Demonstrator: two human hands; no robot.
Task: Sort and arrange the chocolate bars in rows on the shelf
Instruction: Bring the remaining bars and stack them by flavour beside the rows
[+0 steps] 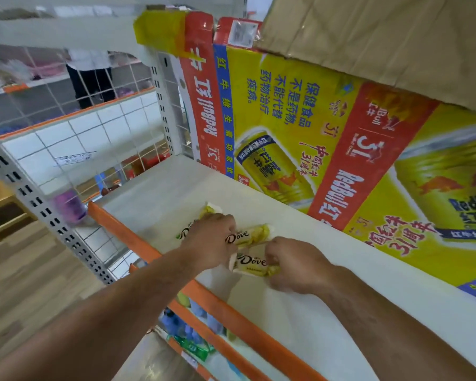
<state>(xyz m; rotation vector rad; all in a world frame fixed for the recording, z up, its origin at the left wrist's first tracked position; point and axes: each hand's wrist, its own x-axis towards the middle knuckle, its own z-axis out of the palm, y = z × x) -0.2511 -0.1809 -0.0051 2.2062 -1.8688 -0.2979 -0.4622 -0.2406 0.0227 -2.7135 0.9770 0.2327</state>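
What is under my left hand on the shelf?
A Dove bar lies under the left hand; only its logo end and yellow tip show. Its middle is covered.

The chocolate bars [249, 264] wear glossy, crinkled wrappers, probably plastic film. The shelf [176, 185] is smooth, matt white metal. The printed cartons [286, 119] are shiny cardboard; the brown box [382, 31] is matt cardboard.

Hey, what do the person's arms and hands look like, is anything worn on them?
Both arms are bare as far as the view shows: no sleeve on the left forearm or the right forearm. The left hand and right hand wear no gloves, and no watch, bracelet or ring is visible.
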